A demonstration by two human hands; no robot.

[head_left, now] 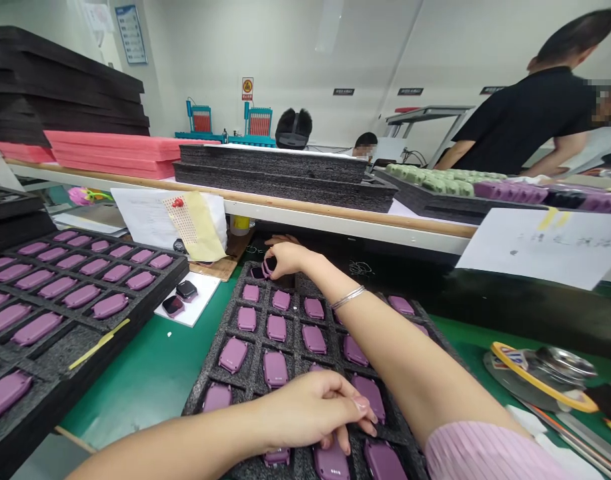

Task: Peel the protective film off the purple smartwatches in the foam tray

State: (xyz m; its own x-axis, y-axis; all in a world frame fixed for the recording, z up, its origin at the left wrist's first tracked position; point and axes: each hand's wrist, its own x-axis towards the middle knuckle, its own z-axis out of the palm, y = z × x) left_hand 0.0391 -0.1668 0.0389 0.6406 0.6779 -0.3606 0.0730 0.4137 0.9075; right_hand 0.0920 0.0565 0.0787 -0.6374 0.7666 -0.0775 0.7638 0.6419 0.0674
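A black foam tray holds rows of purple watch cases, mostly lying back side up in separate slots. At the tray's far left corner, my right hand is closed on a purple watch case, whose dark face shows. Another dark piece lies beside it in the corner slot. My left hand hovers low over the near part of the tray, fingers loosely bent and apart. Its fingertips are close to a watch case; whether they touch it I cannot tell.
A second foam tray of purple cases stands left. Between the trays, two watch cases sit on a white card. A shelf with foam stacks crosses behind. At right lies a yellow-rimmed round item. Other people are beyond the shelf.
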